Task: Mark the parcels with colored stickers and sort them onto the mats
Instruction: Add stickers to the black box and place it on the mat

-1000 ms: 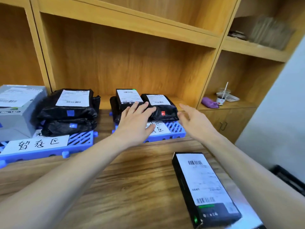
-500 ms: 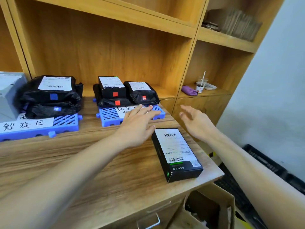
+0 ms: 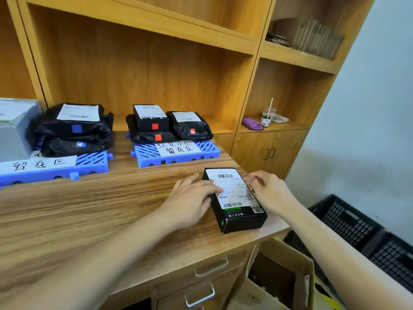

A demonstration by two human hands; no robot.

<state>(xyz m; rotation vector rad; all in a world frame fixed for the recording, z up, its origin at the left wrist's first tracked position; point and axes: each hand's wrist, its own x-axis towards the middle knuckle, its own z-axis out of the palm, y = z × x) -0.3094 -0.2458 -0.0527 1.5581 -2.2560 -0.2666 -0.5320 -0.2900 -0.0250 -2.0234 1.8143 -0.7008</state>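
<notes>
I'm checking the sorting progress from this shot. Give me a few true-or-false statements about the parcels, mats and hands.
1. The black box with a white label lies on the wooden counter, off both mats. True.
2. The parcels on the right blue plastic mat carry blue stickers. False: theirs are red.
3. The left hand rests fingers on the box's label. True.
4. The right hand holds a sticker sheet. False: no sheet is visible in it.

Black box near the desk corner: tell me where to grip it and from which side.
Grip the black box across its two long side faces, coming from above. It lies flat and narrow; the left hand and right hand already flank those sides, and its short end sits near the desk edge.
</notes>
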